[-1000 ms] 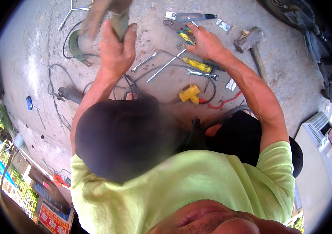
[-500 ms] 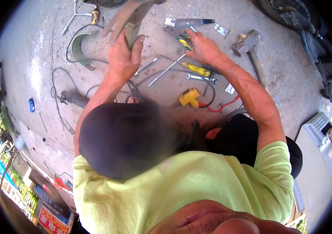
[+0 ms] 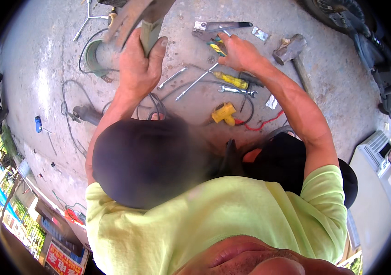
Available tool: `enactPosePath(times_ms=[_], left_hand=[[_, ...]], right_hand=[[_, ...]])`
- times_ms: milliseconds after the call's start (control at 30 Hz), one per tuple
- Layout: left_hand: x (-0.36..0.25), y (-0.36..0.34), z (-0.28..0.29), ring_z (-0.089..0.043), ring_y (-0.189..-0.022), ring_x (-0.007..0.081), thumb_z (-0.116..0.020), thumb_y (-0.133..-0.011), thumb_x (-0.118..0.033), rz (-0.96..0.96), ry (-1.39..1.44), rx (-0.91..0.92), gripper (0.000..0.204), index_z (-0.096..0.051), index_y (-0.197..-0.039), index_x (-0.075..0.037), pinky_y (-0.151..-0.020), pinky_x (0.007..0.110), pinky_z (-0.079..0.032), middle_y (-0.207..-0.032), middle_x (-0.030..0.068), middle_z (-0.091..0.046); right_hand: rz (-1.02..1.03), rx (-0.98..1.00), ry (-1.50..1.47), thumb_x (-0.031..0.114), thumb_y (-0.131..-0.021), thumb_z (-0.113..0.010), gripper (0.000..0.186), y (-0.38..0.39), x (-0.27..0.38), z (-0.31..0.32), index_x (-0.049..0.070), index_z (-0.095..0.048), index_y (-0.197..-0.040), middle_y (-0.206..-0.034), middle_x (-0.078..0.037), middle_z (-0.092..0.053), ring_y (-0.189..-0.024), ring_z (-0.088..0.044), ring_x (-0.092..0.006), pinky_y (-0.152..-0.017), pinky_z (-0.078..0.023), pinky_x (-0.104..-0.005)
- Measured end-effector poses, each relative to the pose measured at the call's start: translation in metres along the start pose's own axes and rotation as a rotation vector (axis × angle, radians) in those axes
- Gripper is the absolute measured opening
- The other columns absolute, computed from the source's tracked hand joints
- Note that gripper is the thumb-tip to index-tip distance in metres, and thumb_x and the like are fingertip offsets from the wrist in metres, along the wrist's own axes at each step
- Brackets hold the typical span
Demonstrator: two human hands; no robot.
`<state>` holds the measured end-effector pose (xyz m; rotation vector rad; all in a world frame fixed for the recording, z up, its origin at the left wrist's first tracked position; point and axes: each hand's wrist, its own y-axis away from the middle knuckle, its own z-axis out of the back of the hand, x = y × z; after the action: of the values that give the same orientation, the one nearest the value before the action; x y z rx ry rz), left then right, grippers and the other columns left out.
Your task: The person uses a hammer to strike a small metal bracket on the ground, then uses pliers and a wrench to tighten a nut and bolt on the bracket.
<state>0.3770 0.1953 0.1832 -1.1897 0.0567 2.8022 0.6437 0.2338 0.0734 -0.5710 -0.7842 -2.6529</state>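
A curved, rusty metal part (image 3: 133, 18) with a flat greenish-grey block on its inner side is gripped in my left hand (image 3: 140, 68), thumb along the block. The part is raised off the floor, and its upper end is smeared by motion. My right hand (image 3: 243, 54) is low at the floor, fingers curled around the handle ends of pliers (image 3: 217, 46) with yellow-and-green grips. Beside its fingertips lies a black flat metal bar (image 3: 230, 26). A thin steel rod (image 3: 197, 81) and a yellow-handled screwdriver (image 3: 231, 80) lie just below that hand.
A hammer (image 3: 290, 48) lies right of my right hand. Nearer me are an open-end wrench (image 3: 236, 91) and a yellow plug-like piece (image 3: 223, 113) with a red wire. A curved green part (image 3: 93, 57) and black cable lie left. A wheel (image 3: 333, 13) stands at the far right.
My left hand has shifted slightly left and toward me with the curved part, which is tilted a little differently. My right hand has stayed nearly in place at the pliers.
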Motion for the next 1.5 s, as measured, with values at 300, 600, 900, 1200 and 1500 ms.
enactPosePath(times_ms=[300,600,900,1200,1500], left_hand=[[0.012,-0.018,-0.017,-0.069,-0.076,0.0386,-0.066,-0.099,-0.025,0.040,-0.058,0.105,0.033,-0.056,-0.122,-0.003,-0.069,0.045,-0.053,-0.084,0.0223,-0.069],[0.089,0.005,-0.052,-0.066,-0.088,0.0527,-0.061,-0.099,-0.023,0.137,-0.271,0.283,0.026,-0.051,-0.113,-0.003,-0.072,0.055,-0.052,-0.086,0.0316,-0.068],[-0.001,-0.009,0.000,-0.070,-0.074,0.0418,-0.067,-0.098,-0.024,-0.034,-0.009,-0.013,0.031,-0.056,-0.115,-0.001,-0.065,0.045,-0.053,-0.080,0.0228,-0.068],[0.083,-0.012,-0.061,-0.069,-0.080,0.0490,-0.065,-0.098,-0.025,0.131,-0.122,0.221,0.036,-0.052,-0.119,0.001,-0.068,0.052,-0.052,-0.082,0.0299,-0.068],[0.012,0.000,-0.004,-0.071,-0.079,0.0437,-0.065,-0.097,-0.025,0.141,0.133,-0.061,0.033,-0.055,-0.114,0.002,-0.068,0.049,-0.053,-0.083,0.0256,-0.069]], right_hand=[[0.072,-0.039,0.021,0.028,-0.080,-0.077,0.079,0.002,0.004,0.010,0.002,-0.044,-0.147,-0.122,-0.028,-0.064,-0.109,-0.066,-0.0438,-0.093,-0.055,-0.0486],[0.110,-0.017,-0.009,0.029,-0.080,-0.077,0.080,0.003,0.012,0.005,0.002,-0.043,-0.148,-0.122,-0.029,-0.063,-0.107,-0.066,-0.0449,-0.093,-0.055,-0.0501],[0.022,-0.042,-0.003,0.028,-0.079,-0.079,0.084,0.002,-0.001,-0.006,0.003,-0.042,-0.150,-0.124,-0.029,-0.063,-0.107,-0.066,-0.0450,-0.092,-0.056,-0.0487],[0.123,-0.080,0.032,0.027,-0.079,-0.078,0.082,-0.007,0.001,0.008,0.003,-0.043,-0.149,-0.126,-0.029,-0.062,-0.108,-0.066,-0.0451,-0.092,-0.056,-0.0485],[-0.016,-0.058,0.021,0.029,-0.080,-0.080,0.069,0.002,-0.002,-0.014,0.008,-0.049,-0.138,-0.124,-0.024,-0.064,-0.111,-0.065,-0.0437,-0.094,-0.054,-0.0514]])
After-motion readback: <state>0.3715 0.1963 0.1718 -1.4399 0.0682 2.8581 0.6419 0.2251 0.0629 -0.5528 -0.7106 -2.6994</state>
